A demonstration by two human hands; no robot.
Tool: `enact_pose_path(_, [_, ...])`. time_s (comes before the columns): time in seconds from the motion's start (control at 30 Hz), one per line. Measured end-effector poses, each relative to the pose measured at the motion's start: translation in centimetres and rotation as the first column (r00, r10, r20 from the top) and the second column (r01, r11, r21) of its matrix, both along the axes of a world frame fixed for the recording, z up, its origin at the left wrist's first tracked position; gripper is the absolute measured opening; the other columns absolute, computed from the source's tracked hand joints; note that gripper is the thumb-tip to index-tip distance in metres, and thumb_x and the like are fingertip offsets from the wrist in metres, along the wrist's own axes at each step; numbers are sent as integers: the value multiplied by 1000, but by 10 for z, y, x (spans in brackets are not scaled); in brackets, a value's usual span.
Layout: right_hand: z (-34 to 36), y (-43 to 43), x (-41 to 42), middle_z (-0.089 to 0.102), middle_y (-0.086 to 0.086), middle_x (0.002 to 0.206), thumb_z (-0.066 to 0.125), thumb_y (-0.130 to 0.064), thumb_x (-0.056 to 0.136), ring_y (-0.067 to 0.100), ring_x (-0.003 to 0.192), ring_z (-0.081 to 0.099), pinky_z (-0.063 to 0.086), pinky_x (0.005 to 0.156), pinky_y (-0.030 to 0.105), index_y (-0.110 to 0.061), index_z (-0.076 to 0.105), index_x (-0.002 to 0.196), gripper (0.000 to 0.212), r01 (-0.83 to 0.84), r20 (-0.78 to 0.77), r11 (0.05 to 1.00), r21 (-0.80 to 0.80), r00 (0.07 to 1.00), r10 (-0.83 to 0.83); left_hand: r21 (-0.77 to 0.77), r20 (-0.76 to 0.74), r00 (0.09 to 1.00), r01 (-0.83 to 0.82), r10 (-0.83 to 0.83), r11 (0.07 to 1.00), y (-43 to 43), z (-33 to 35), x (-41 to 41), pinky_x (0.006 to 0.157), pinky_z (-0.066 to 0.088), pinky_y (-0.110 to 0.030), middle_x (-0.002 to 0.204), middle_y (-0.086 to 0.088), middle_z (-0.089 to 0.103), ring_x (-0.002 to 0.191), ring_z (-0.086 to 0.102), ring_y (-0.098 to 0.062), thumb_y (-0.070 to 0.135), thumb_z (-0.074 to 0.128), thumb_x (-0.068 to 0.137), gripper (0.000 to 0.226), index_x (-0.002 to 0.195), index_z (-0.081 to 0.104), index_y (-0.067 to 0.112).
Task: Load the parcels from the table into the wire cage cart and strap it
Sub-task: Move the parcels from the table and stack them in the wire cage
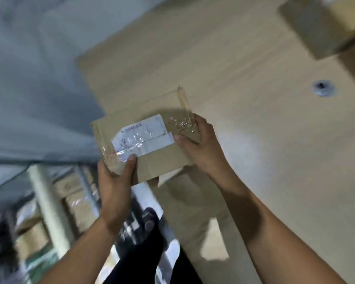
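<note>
Mid-load, I'd say, nowhere near the strapping part. Both hands are on one flat brown cardboard parcel (162,158), the one with the white shipping label (139,134) and shiny clear tape across the top. The left grip (115,181) has its thumb pressed on the near corner with the fingers curled underneath. The right grip (201,148) is clamped round the right end, thumb on top beside the label. So both are pinching the parcel, neither is spread.

The parcel sits over the near edge of the pale wooden table (254,119), half over the table and half out past it. It looks lifted off the surface rather than resting, going by the shadow under it, but the blur makes that a guess.

What's left: there's at least a second brown cardboard box (324,23) up at the far right corner of the table, so this isn't the last one. The rest of the table that's in view is bare apart from a small grey round grommet (323,88).

Down at the lower left there's a smeared mess of pale uprights and what look like wrapped brown parcels. I take that for the wire cage cart (47,201) with some stuff already in it, but it's too blurry to count anything. No strap visible anywhere, so I'd guess that step hasn't been started.
</note>
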State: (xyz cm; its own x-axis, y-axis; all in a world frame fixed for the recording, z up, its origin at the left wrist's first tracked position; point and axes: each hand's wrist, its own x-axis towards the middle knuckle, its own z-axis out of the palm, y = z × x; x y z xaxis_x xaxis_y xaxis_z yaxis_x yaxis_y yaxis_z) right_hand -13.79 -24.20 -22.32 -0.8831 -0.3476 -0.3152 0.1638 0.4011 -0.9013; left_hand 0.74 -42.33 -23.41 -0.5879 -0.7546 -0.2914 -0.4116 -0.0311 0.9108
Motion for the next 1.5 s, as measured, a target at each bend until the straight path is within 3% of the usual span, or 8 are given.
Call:
enact_pose_path(0.33, [5,-218,143,63,-11,133,75,-28,96,2,120,61,51,105,32,-26,46,147,59,-583,5,811,-56,812,584,66,-39,839,-540,543,839,-118,-2,215,104,54,-54,132,-1,68,121,68,-23,39,82,84,72,144,46,19])
enact_pose_path(0.5, [22,-321,249,56,-13,130,75,-33,94,1,108,57,37,81,-1,-25,40,151,68,-791,-27,606,86,606,795,108,-21,640,-763,768,638,-154,-1,333,100,57,-46,132,0,66,119,67,-15,50,82,80,79,141,43,19])
enact_pose_path(0.67, [30,-421,369,62,-12,134,73,-40,91,10,118,61,48,99,24,-29,41,151,69,-906,-85,396,147,388,918,152,-17,461,-876,887,458,-199,2,449,106,53,-52,138,-1,63,122,66,-18,45,84,79,88,149,33,28])
enact_pose_path(0.83, [6,-481,451,64,-26,113,67,-55,83,-5,99,62,50,74,21,-47,42,142,65,-949,35,233,214,246,969,216,83,367,-914,927,343,-220,-17,532,101,57,-48,130,5,68,114,70,-15,50,88,68,103,152,31,33])
enact_pose_path(1.07, [-108,-527,486,67,-7,114,68,-55,82,17,98,69,57,77,35,-27,40,140,70,-949,254,-92,302,-13,967,285,201,174,-952,964,113,-187,-113,530,86,62,-48,121,-1,66,108,71,-24,24,87,83,72,134,37,34])
enact_pose_path(1.23, [-197,-553,465,61,-11,110,71,-55,91,18,99,61,48,70,25,-17,35,141,73,-889,396,-246,385,-82,915,326,391,182,-944,902,49,-184,-193,480,92,52,-37,118,-1,60,97,62,-16,24,84,86,62,119,31,25])
enact_pose_path(1.37, [-268,-572,433,61,4,130,72,-64,86,27,114,62,52,100,43,-13,32,141,85,-827,492,-353,438,-107,864,358,507,192,-934,840,-2,-197,-257,436,87,50,-37,118,-7,62,103,62,-28,43,79,88,66,124,31,17])
enact_pose_path(1.5, [-326,-567,412,53,-3,115,66,-61,93,18,98,53,39,85,27,-18,19,154,89,-781,511,-428,455,-165,844,350,587,185,-936,788,-41,-210,-311,418,87,42,-39,114,-5,52,109,55,-27,49,79,86,80,135,29,9])
